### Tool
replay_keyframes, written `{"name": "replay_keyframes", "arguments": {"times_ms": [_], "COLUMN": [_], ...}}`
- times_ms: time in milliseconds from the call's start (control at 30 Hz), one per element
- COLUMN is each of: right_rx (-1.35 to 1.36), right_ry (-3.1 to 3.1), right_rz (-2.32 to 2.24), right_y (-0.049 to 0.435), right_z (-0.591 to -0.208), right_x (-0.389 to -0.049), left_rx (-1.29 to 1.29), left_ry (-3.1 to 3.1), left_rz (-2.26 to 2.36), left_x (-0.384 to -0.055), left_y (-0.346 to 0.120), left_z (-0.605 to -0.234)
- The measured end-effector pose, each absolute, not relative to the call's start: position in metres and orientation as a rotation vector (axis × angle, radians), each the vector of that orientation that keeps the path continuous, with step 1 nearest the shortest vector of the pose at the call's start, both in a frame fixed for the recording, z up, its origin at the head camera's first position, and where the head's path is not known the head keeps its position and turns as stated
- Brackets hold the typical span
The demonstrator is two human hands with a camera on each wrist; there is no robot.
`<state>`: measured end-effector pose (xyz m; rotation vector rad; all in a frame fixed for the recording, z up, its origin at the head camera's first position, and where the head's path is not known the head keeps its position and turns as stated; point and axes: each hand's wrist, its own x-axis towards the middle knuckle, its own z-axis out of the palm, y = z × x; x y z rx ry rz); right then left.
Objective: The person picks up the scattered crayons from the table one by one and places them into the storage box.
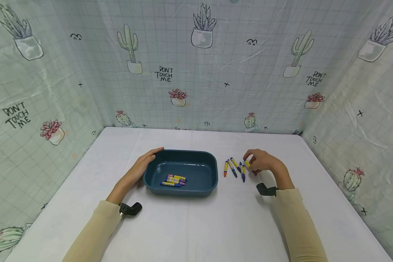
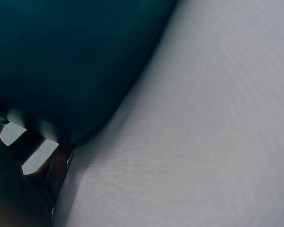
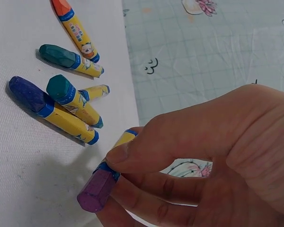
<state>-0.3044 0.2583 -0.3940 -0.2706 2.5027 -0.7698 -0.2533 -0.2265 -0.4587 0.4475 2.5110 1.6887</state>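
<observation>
A purple crayon (image 3: 97, 189) with a yellow and blue wrapper is pinched between the thumb and fingers of my right hand (image 1: 262, 161), close over the table at the right. Beside that hand lie several loose crayons: an orange one (image 3: 77, 32), a dark green one (image 3: 61, 57), a teal one (image 3: 71, 97) and a dark blue one (image 3: 47, 108). My left hand (image 1: 140, 168) holds the left end of a dark blue tray (image 1: 203, 193), thumb at the rim and fingers along the outer wall. Inside the tray, several crayons (image 1: 173, 180) lie in a small cluster.
A white cloth covers the table (image 1: 196, 229). Behind it and along both sides hangs a fabric backdrop (image 1: 196, 72) printed with potted cacti and lettering. Each wrist carries a black camera mount, the left one (image 1: 131, 209) resting low over the table.
</observation>
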Motion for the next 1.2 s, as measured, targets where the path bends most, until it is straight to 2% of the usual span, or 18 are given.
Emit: {"name": "replay_keyframes", "arguments": {"times_ms": [1200], "right_rx": [-0.293], "right_ry": [2.533], "right_rz": [-0.773], "right_y": [0.253], "right_z": [-0.379], "right_x": [-0.301], "left_rx": [0.443], "left_ry": [2.514], "left_rz": [1.685], "left_x": [-0.253], "left_y": [-0.226], "left_z": [-0.458]}}
